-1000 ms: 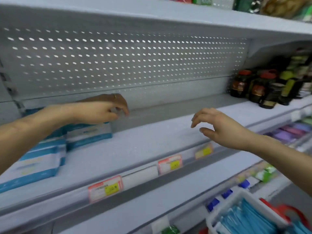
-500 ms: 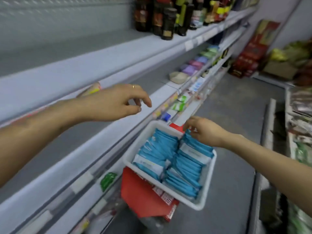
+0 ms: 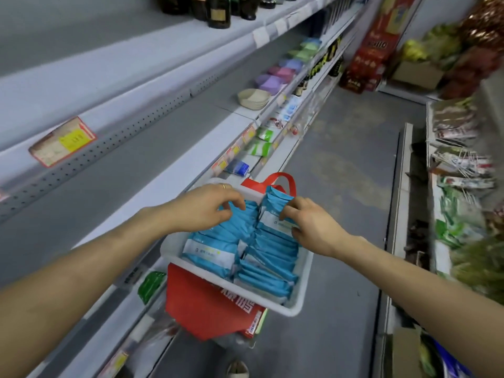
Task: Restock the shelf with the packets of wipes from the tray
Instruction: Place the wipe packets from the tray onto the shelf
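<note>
A white tray (image 3: 296,305) holds two rows of blue and white packets of wipes (image 3: 215,249), standing on edge. It rests on a red bag (image 3: 204,309) beside the grey shelf (image 3: 109,186) on the left. My left hand (image 3: 207,205) pinches the top of a packet at the far end of the left row. At the far end of the right row, my right hand (image 3: 308,227) grips a few packets (image 3: 275,203), which tilt up above the others.
A price label (image 3: 62,141) hangs on the shelf edge above. Dark bottles (image 3: 218,9) stand on the upper shelf, coloured bowls (image 3: 272,80) farther along. Red cartons (image 3: 368,64) stand at the aisle's end. A stocked rack (image 3: 458,159) lines the right side.
The view has swung from the shelf down to the tray. My left hand has come off the shelf to the left row; my right hand has closed on packets in the right row.
</note>
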